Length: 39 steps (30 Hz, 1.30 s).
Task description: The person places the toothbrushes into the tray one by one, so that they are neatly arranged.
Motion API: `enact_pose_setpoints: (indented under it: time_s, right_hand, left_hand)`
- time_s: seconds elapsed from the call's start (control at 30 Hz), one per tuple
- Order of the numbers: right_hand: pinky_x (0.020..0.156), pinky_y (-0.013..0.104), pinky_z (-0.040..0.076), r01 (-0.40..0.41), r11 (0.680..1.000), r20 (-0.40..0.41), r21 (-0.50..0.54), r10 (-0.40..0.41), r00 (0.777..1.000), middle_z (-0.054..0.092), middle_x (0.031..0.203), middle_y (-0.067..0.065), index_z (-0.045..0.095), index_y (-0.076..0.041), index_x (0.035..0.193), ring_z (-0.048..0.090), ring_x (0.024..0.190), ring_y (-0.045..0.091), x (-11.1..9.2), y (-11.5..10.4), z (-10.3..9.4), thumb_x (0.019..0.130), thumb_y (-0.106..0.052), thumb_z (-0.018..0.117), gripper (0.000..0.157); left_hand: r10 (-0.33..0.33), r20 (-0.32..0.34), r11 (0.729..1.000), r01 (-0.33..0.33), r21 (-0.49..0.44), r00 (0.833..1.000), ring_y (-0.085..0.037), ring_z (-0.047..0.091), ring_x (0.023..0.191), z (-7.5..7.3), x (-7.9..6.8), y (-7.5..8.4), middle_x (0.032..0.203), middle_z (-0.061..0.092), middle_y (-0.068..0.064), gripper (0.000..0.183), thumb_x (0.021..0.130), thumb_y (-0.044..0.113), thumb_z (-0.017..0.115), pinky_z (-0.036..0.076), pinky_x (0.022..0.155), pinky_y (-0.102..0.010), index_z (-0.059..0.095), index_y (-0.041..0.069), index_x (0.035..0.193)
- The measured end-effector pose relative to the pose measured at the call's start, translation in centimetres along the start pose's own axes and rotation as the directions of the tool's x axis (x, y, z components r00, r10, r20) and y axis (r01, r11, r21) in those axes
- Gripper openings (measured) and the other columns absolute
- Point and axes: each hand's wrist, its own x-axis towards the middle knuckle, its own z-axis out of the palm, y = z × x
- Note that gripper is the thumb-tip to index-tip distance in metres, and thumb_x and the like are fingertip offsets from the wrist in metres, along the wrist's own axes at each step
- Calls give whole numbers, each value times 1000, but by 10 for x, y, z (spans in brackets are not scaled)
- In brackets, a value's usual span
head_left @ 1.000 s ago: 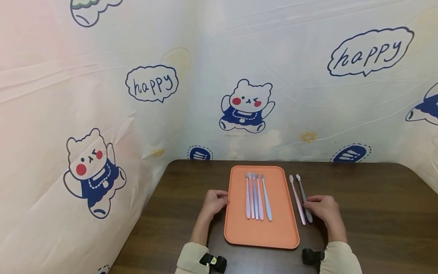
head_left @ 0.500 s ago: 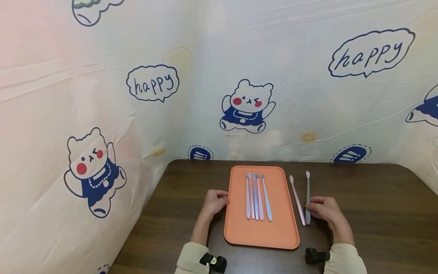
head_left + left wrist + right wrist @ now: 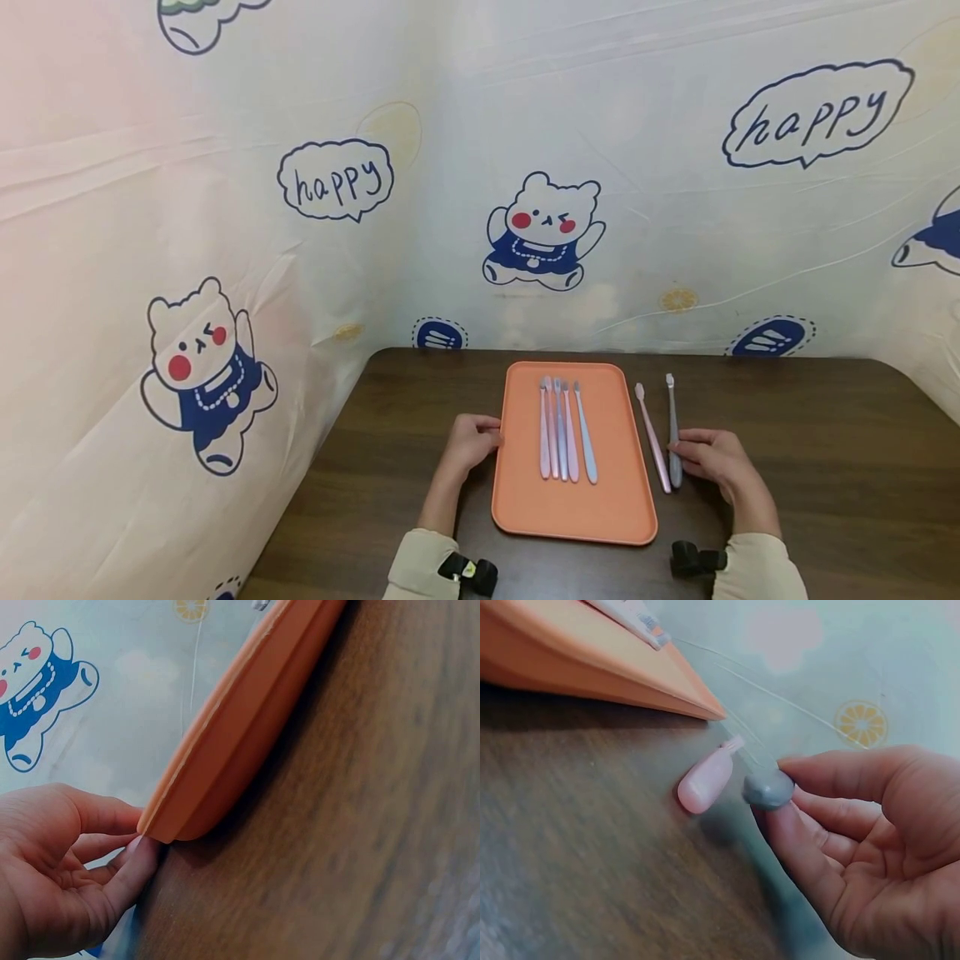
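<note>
My right hand [image 3: 716,461] pinches a grey toothbrush [image 3: 672,412] by its handle, between thumb and index finger. In the right wrist view, the rounded grey handle end [image 3: 768,789] shows at the fingertips. Just left of it a pink toothbrush [image 3: 654,443] lies on the table, apart from the grey one. With thumb and fingertips, my left hand [image 3: 468,442] grips the left edge of an orange tray [image 3: 570,512]. Several pink, purple and blue toothbrushes lie side by side on the tray, heads away from me; a light-blue toothbrush [image 3: 587,442] is rightmost, slightly apart.
The dark wooden table [image 3: 840,450] carries the tray and the brushes. Behind and to the left hangs a pale curtain [image 3: 450,208] printed with bears, right at the table's far edge. Each wrist wears a black strap with a camera [image 3: 696,559].
My right hand has shifted slightly right, moving the grey toothbrush away from the pink one and turning it more upright in view. The left hand and tray have stayed put.
</note>
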Motion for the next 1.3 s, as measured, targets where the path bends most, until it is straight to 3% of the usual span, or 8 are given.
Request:
enact_pose_setpoints:
  time_s: [0.37,0.77,1.1,1.3]
  right_hand:
    - [79,21,60,17,998,47,55,-19,999,70,102,-7,42,20,142,65,86,-2,-1,0,0,99,-12,62,57]
    - [78,20,59,42,994,115,103,-53,992,70,97,-9,46,19,139,68,86,0,-1,-3,8,100,-12,61,52]
    - [81,22,60,56,997,139,45,-61,988,75,113,7,42,18,143,69,92,1,0,-10,19,101,-17,62,59]
    - [80,22,59,39,998,134,39,-44,990,72,114,6,42,18,143,67,91,1,2,-11,25,100,-17,63,59]
  left_hand:
    - [-21,0,1000,21,-13,1000,-14,66,79,0,3,1,99,74,-22,27,83,-6,66,60,72,-30,72,-11,108]
    - [11,17,1000,-11,-20,1000,-16,68,81,0,1,-1,99,74,-25,28,82,-7,65,61,72,-32,71,-13,109]
    - [-5,14,1000,5,-17,1000,-14,66,80,-1,2,1,99,73,-23,29,82,-6,64,60,72,-29,71,-12,109]
    - [-13,12,1000,13,-15,1000,-14,66,81,-1,1,0,99,73,-22,28,83,-6,66,60,72,-30,72,-12,109]
